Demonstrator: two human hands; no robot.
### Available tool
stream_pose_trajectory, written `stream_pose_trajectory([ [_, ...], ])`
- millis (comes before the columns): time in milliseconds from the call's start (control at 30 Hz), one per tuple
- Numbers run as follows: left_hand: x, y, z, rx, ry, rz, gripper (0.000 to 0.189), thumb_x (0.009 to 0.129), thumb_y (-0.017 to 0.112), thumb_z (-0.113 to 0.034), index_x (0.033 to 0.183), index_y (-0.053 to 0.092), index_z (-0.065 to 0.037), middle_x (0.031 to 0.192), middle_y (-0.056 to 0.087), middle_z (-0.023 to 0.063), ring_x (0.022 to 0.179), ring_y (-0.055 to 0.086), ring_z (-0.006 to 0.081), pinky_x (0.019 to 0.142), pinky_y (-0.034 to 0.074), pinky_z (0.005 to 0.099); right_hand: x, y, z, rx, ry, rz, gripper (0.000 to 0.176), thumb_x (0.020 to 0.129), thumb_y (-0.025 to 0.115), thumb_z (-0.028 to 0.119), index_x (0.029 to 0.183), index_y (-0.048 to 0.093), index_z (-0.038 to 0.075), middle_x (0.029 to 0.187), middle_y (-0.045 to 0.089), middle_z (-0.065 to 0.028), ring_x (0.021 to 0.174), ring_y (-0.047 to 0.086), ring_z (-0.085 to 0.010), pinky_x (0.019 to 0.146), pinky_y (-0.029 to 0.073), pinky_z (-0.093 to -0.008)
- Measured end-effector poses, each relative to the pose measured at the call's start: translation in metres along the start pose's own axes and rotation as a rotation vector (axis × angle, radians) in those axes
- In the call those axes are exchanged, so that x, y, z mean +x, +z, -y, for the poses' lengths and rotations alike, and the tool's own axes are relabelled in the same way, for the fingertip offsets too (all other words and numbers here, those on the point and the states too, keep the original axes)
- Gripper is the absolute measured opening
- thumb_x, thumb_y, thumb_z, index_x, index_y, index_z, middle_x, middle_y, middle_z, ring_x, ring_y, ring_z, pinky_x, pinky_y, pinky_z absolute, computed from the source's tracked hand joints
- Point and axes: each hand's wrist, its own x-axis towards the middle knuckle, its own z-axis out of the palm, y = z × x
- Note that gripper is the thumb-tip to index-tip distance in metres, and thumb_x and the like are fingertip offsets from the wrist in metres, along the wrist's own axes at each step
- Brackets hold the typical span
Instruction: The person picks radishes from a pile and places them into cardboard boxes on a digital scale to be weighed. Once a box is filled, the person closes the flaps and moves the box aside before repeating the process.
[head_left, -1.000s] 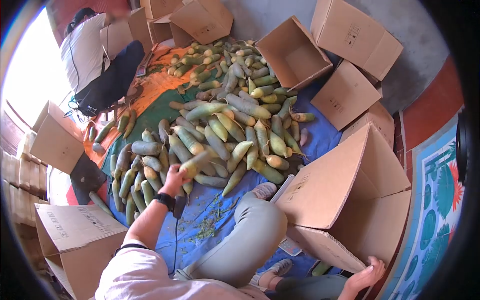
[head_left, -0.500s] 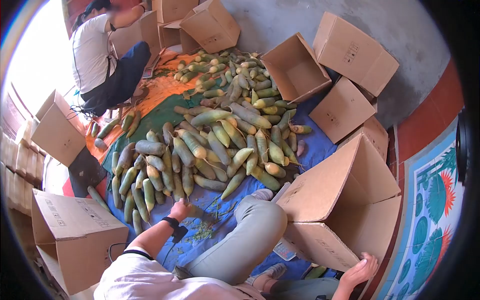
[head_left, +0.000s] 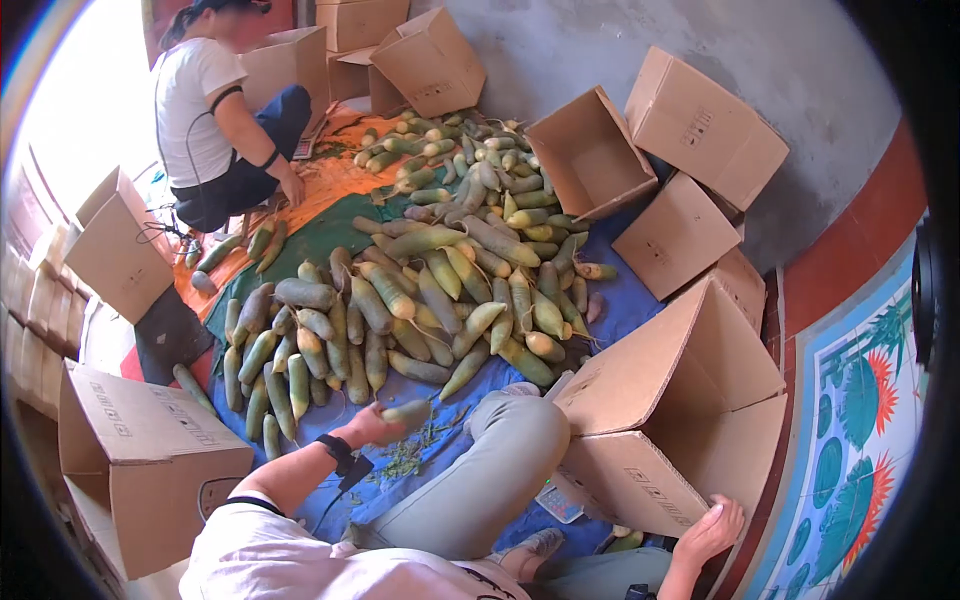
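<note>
A green radish [head_left: 408, 414] is in my left hand [head_left: 374, 425], above the blue tarp and scattered leaf bits, just in front of a large pile of green radishes [head_left: 430, 290]. My left fingers are wrapped round its near end. On the right, my right hand [head_left: 716, 528] rests at the lower edge of an open cardboard box [head_left: 640, 480], its fingers bent over the rim. The box stands tilted beside my bent leg, its opening facing right and up. A scale [head_left: 560, 500] shows partly between my leg and the box.
Another open box [head_left: 160, 440] stands at the left. More boxes [head_left: 700, 125] lean by the grey wall. At the upper left a co-worker [head_left: 215, 130] squats on the orange sheet [head_left: 340, 175], one hand low near a few radishes.
My left hand has lifted the radish and moved slightly right and down in view. The co-worker's arm has come down from the box at the back. The view has shifted slightly.
</note>
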Motion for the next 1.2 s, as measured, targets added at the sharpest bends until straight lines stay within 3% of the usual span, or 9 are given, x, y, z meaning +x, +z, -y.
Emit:
stream_pose_trajectory([
  [333, -0.110, 0.001, -0.156, -0.371, 0.685, 0.180, 0.064, 0.074, 0.073, -0.027, 0.124, 0.042, -0.002, 0.108, 0.055, 0.0066, 0.099, 0.053, 0.0129, 0.085, 0.045, 0.0274, 0.010, -0.029, 0.024, 0.078, -0.005, 0.027, 0.025, 0.088, 0.044, 0.017, 0.102, 0.052, -0.003, 0.100, 0.053, -0.0194, 0.093, 0.048, -0.0365, 0.081, 0.037, -0.0458],
  [600, -0.174, 0.054, -0.199, -0.090, 0.780, 0.765, 0.066, 0.073, 0.073, -0.021, 0.128, 0.042, -0.004, 0.117, 0.053, 0.0060, 0.107, 0.049, 0.0150, 0.093, 0.040, 0.0299, 0.014, -0.072, 0.090, 0.259, -0.431, -0.015, 0.064, 0.080, 0.057, 0.053, 0.119, 0.045, 0.005, 0.123, 0.047, -0.0195, 0.113, 0.045, -0.0369, 0.094, 0.034, -0.0513],
  [800, -0.177, 0.097, -0.198, 0.004, 0.843, 1.033, 0.062, 0.076, 0.070, -0.017, 0.130, 0.040, -0.004, 0.121, 0.049, 0.0087, 0.109, 0.047, 0.0159, 0.093, 0.040, 0.0300, 0.008, -0.071, 0.113, 0.404, -0.577, 0.295, 0.073, 0.063, 0.075, 0.044, 0.118, 0.047, 0.006, 0.118, 0.049, -0.0183, 0.108, 0.047, -0.0380, 0.092, 0.036, -0.0497],
  [833, -0.175, 0.101, -0.198, 0.023, 0.874, 1.029, 0.060, 0.079, 0.068, -0.015, 0.130, 0.040, -0.004, 0.121, 0.049, 0.0083, 0.110, 0.047, 0.0158, 0.094, 0.039, 0.0298, 0.014, -0.076, 0.121, 0.403, -0.542, 0.156, 0.043, 0.078, 0.057, 0.041, 0.100, 0.055, 0.004, 0.097, 0.054, -0.0170, 0.089, 0.052, -0.0366, 0.079, 0.041, -0.0469],
  [867, -0.173, 0.105, -0.196, 0.023, 0.875, 1.028, 0.060, 0.079, 0.068, -0.015, 0.130, 0.040, -0.004, 0.121, 0.049, 0.0083, 0.110, 0.047, 0.0158, 0.094, 0.039, 0.0298, 0.019, -0.081, 0.125, 0.400, -0.505, 0.016, 0.045, 0.093, 0.039, 0.039, 0.081, 0.062, 0.002, 0.075, 0.059, -0.0158, 0.069, 0.056, -0.0352, 0.066, 0.047, -0.0440],
  [933, -0.166, 0.113, -0.192, -0.247, 0.719, 1.045, 0.055, 0.085, 0.061, -0.014, 0.133, 0.035, -0.005, 0.121, 0.049, 0.0078, 0.109, 0.047, 0.0156, 0.094, 0.039, 0.0298, 0.009, -0.082, 0.107, 0.374, -0.466, 0.001, 0.042, 0.090, 0.045, 0.039, 0.085, 0.062, 0.000, 0.075, 0.060, -0.0139, 0.070, 0.058, -0.0332, 0.066, 0.046, -0.0418],
  [967, -0.154, 0.117, -0.189, -0.272, 0.782, 1.044, 0.055, 0.089, 0.056, -0.017, 0.136, 0.029, -0.006, 0.121, 0.049, 0.0076, 0.111, 0.047, 0.0157, 0.095, 0.038, 0.0311, -0.006, -0.077, 0.087, 0.285, -0.324, 0.063, 0.042, 0.074, 0.063, 0.034, 0.101, 0.055, 0.002, 0.095, 0.056, -0.0151, 0.087, 0.053, -0.0357, 0.078, 0.042, -0.0442],
  [1000, -0.145, 0.115, -0.188, -0.278, 0.733, 1.088, 0.058, 0.090, 0.055, -0.020, 0.138, 0.026, -0.007, 0.122, 0.048, 0.0089, 0.113, 0.046, 0.0170, 0.096, 0.038, 0.0328, -0.012, -0.073, 0.071, 0.195, -0.181, 0.123, 0.072, 0.057, 0.080, 0.029, 0.117, 0.049, 0.004, 0.115, 0.051, -0.0164, 0.104, 0.049, -0.0382, 0.090, 0.037, -0.0467],
  [1200, -0.133, 0.121, -0.181, -0.120, 0.860, 0.794, 0.060, 0.090, 0.055, -0.019, 0.139, 0.023, -0.006, 0.127, 0.043, 0.0140, 0.117, 0.045, 0.0228, 0.096, 0.041, 0.0351, 0.028, -0.062, 0.007, 0.202, 0.222, -0.001, 0.040, 0.070, 0.069, 0.016, 0.103, 0.053, -0.001, 0.101, 0.056, -0.0196, 0.091, 0.053, -0.0362, 0.081, 0.041, -0.0423],
])
